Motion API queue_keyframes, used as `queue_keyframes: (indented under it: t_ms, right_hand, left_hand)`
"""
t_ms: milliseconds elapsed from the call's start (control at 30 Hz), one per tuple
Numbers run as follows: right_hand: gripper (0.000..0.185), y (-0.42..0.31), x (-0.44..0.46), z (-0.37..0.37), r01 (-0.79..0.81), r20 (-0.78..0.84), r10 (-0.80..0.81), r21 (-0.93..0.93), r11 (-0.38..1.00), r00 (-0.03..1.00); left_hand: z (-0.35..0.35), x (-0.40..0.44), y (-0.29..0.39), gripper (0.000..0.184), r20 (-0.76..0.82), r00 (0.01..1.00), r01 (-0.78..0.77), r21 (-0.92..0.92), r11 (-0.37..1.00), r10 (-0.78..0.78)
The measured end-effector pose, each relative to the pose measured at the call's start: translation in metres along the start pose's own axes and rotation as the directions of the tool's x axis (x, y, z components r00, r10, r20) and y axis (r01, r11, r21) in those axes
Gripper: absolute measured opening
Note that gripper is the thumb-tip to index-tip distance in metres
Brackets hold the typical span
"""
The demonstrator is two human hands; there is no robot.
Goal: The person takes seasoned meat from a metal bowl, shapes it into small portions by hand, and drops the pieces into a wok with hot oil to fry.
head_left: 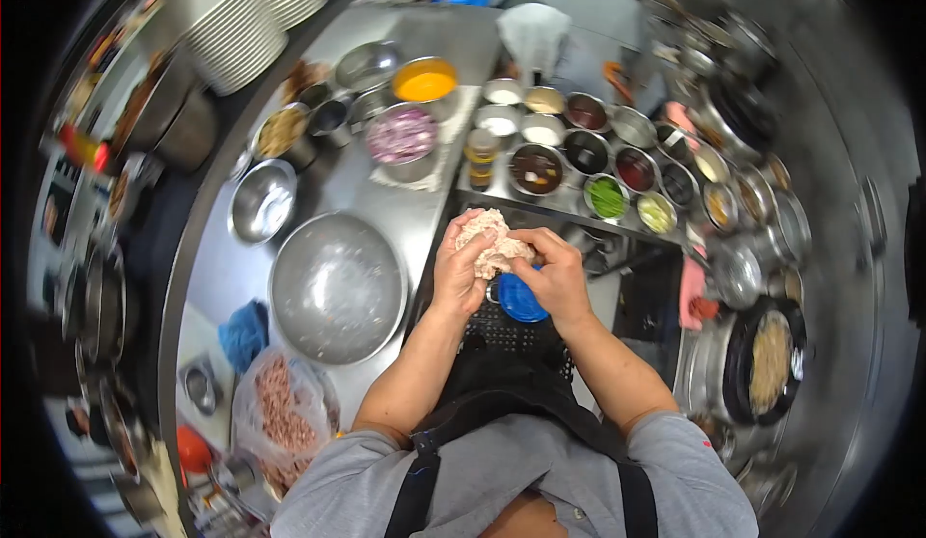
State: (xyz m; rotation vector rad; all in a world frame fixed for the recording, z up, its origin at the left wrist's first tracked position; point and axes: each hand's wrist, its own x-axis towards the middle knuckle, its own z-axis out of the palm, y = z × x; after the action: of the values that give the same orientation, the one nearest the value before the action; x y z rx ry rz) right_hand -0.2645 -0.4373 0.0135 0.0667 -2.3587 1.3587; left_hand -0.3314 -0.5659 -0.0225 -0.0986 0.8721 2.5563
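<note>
Between my two hands is a pale, lumpy clump of food (492, 244). My left hand (457, 266) is closed around its left side, fingers curled over the top. My right hand (557, 266) grips its right edge between thumb and fingers. Right below the hands shows a blue round object (522, 298) above a black perforated surface (506, 331). Left of my forearms, a large steel bowl (338, 287) stands on the steel counter (371, 205), with small pale bits inside it.
A bag of minced meat (286, 408) and a blue cloth (243, 334) lie lower left. Chopped onion (402, 135) and an orange-filled bowl (424, 80) stand upper left. Ingredient tins surround chopped greens (607, 196) ahead. A black-rimmed pot (738, 359) is right.
</note>
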Motion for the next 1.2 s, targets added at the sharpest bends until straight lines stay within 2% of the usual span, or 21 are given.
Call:
queue_keyframes:
  t_ms: [33, 67, 133, 200, 267, 333, 400, 467, 500, 533, 600, 667, 733, 767, 800, 867, 900, 933, 1033, 1133, 1200]
  right_hand:
    - [0.029, 0.008, -0.012, -0.018, -0.201, -0.016, 0.216, 0.302, 0.932, 0.976]
    - [0.027, 0.014, -0.023, -0.039, -0.338, 0.025, 0.401, 0.584, 0.738, 0.916]
    - [0.025, 0.017, -0.043, -0.085, -0.336, -0.045, 0.475, 0.649, 0.683, 0.879]
    - [0.027, 0.027, -0.068, -0.124, -0.26, -0.101, 0.481, 0.735, 0.626, 0.871]
    - [0.026, 0.035, -0.094, -0.16, -0.263, -0.152, 0.511, 0.716, 0.647, 0.846]
    - [0.022, 0.043, -0.118, -0.195, -0.337, -0.184, 0.583, 0.664, 0.668, 0.792]
    - [0.018, 0.047, -0.141, -0.231, -0.314, -0.254, 0.581, 0.643, 0.699, 0.773]
    - [0.017, 0.055, -0.17, -0.267, -0.426, -0.294, 0.594, 0.472, 0.772, 0.749]
    - [0.018, 0.068, -0.188, -0.282, -0.485, -0.384, 0.532, 0.22, 0.847, 0.755]
    - [0.018, 0.069, -0.2, -0.298, -0.495, -0.409, 0.544, 0.228, 0.838, 0.733]
    - [0.02, 0.068, -0.223, -0.329, -0.485, -0.492, 0.324, -0.246, 0.839, 0.808]
    - [0.022, 0.074, -0.248, -0.353, -0.52, -0.559, 0.311, -0.263, 0.813, 0.769]
    - [0.026, 0.075, -0.275, -0.374, -0.591, -0.576, 0.468, -0.033, 0.806, 0.67]
    - [0.024, 0.091, -0.294, -0.382, -0.546, -0.582, 0.49, 0.093, 0.832, 0.648]
    - [0.024, 0.095, -0.308, -0.39, -0.552, -0.603, 0.491, 0.099, 0.828, 0.628]
    - [0.02, 0.097, -0.333, -0.408, -0.265, -0.549, 0.666, 0.635, 0.725, 0.506]
    - [0.014, 0.093, -0.343, -0.415, -0.181, -0.561, 0.688, 0.7, 0.691, 0.46]
    - [0.014, 0.088, -0.352, -0.42, -0.171, -0.579, 0.686, 0.697, 0.697, 0.44]
    - [0.012, 0.083, -0.375, -0.426, 0.155, -0.712, 0.613, 0.686, 0.71, 0.343]
    - [0.022, 0.08, -0.385, -0.426, 0.318, -0.76, 0.626, 0.645, 0.695, 0.175]
    - [0.028, 0.093, -0.395, -0.426, 0.323, -0.776, 0.623, 0.617, 0.717, 0.101]
  left_hand:
    - [0.016, 0.0, -0.012, 0.035, 0.041, 0.997, 0.065, -0.021, 0.998, -0.064]
    - [0.032, 0.0, -0.025, 0.036, 0.083, 0.989, 0.129, -0.038, 0.991, -0.126]
    - [0.059, 0.001, -0.052, 0.036, 0.183, 0.958, 0.228, -0.017, 0.973, -0.222]
    - [0.083, -0.001, -0.079, 0.036, 0.317, 0.884, 0.32, 0.128, 0.939, -0.344]
    - [0.104, -0.005, -0.113, 0.04, 0.393, 0.803, 0.407, 0.187, 0.894, -0.448]
    - [0.133, -0.015, -0.144, 0.045, 0.494, 0.644, 0.394, 0.44, 0.807, -0.584]
    - [0.157, -0.026, -0.186, 0.044, 0.527, 0.552, 0.398, 0.514, 0.76, -0.646]
    - [0.183, -0.039, -0.23, 0.037, 0.502, 0.538, 0.329, 0.615, 0.717, -0.677]
    - [0.194, -0.044, -0.251, 0.037, 0.502, 0.51, 0.34, 0.628, 0.7, -0.698]
    - [0.204, -0.05, -0.273, 0.031, 0.478, 0.494, 0.329, 0.671, 0.664, -0.727]
    - [0.22, -0.062, -0.315, 0.026, 0.446, 0.452, 0.322, 0.726, 0.607, -0.773]
    - [0.235, -0.073, -0.354, 0.02, 0.46, 0.459, 0.348, 0.694, 0.63, -0.76]
    - [0.246, -0.083, -0.388, 0.017, 0.419, 0.433, 0.38, 0.718, 0.583, -0.798]
    - [0.25, -0.087, -0.404, 0.017, 0.416, 0.424, 0.448, 0.676, 0.585, -0.805]
    - [0.259, -0.093, -0.416, 0.016, 0.414, 0.414, 0.512, 0.63, 0.584, -0.811]
    - [0.275, -0.106, -0.434, 0.009, 0.385, 0.401, 0.561, 0.615, 0.555, -0.831]
    - [0.282, -0.108, -0.441, 0.009, 0.394, 0.38, 0.57, 0.613, 0.547, -0.837]
    - [0.288, -0.11, -0.448, 0.009, 0.4, 0.359, 0.581, 0.612, 0.537, -0.843]
    - [0.302, -0.11, -0.467, 0.012, 0.41, 0.283, 0.618, 0.613, 0.492, -0.867]
    - [0.308, -0.108, -0.486, 0.013, 0.404, 0.178, 0.63, 0.654, 0.419, -0.897]
    - [0.311, -0.109, -0.496, 0.014, 0.396, 0.101, 0.643, 0.674, 0.363, -0.913]
